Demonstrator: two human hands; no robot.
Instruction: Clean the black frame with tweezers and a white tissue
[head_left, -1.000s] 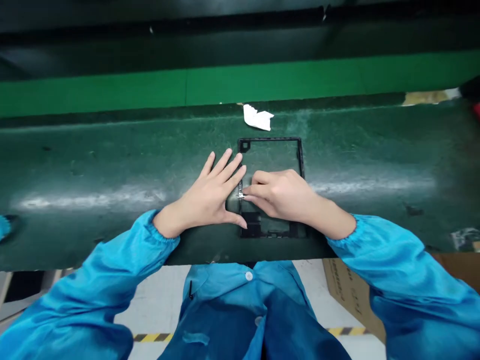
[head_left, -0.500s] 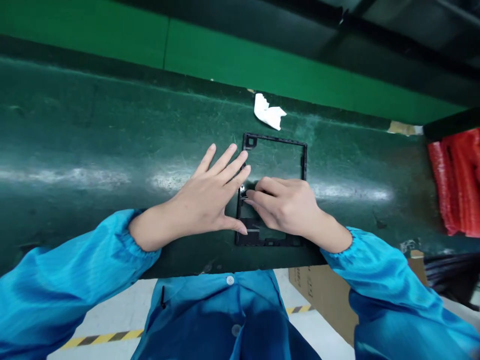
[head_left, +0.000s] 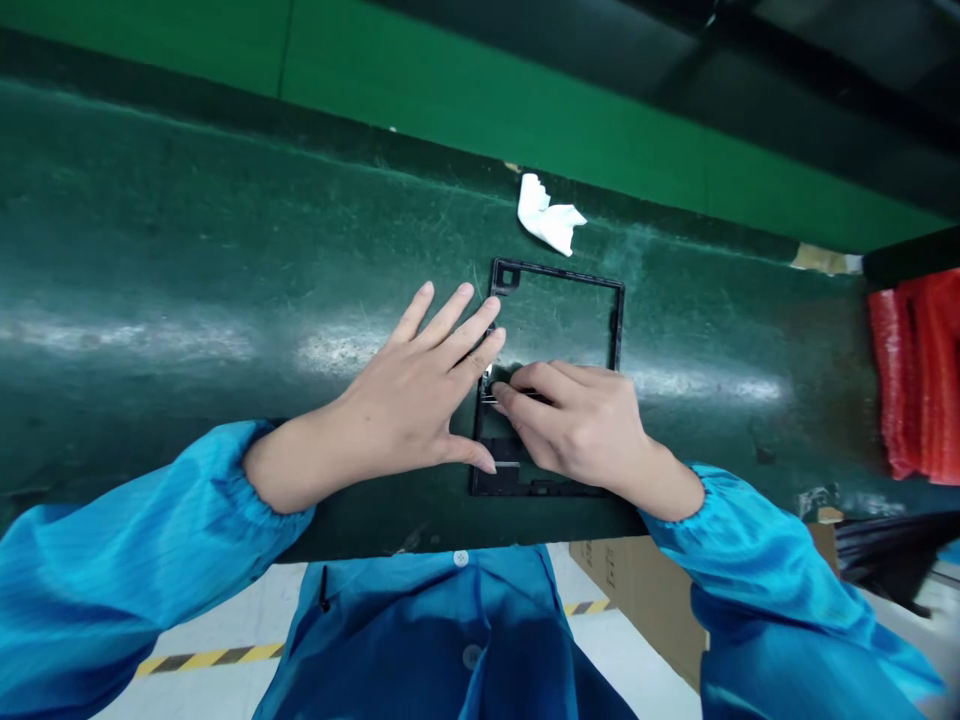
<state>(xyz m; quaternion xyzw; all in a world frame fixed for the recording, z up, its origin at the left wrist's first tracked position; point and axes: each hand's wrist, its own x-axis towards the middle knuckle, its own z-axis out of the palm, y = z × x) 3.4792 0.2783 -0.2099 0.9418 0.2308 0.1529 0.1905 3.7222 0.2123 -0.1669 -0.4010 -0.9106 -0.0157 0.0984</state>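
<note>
A black rectangular frame (head_left: 620, 325) lies flat on the green workbench (head_left: 187, 250). Across its left side rests my left hand (head_left: 405, 395), palm down with the fingers spread and the fingertips touching the frame's edge. My right hand (head_left: 574, 415) reaches over the frame from the right, thumb and fingers pinched together near the left edge. Between those fingertips is a thin, shiny strip-like piece (head_left: 489, 401); its kind cannot be made out. The right hand hides part of the frame's middle and lower right.
A crumpled white paper (head_left: 550, 218) lies behind the frame. Red plastic wrap (head_left: 919, 380) is stacked at the far right. Below the bench edge stand a cardboard box (head_left: 649, 590) and a black bag (head_left: 885, 555). A green wall panel (head_left: 487, 90) runs along the back.
The view has shifted slightly. Both hands stay at nearly the same places on the frame, the right one still pinching at its left edge.
</note>
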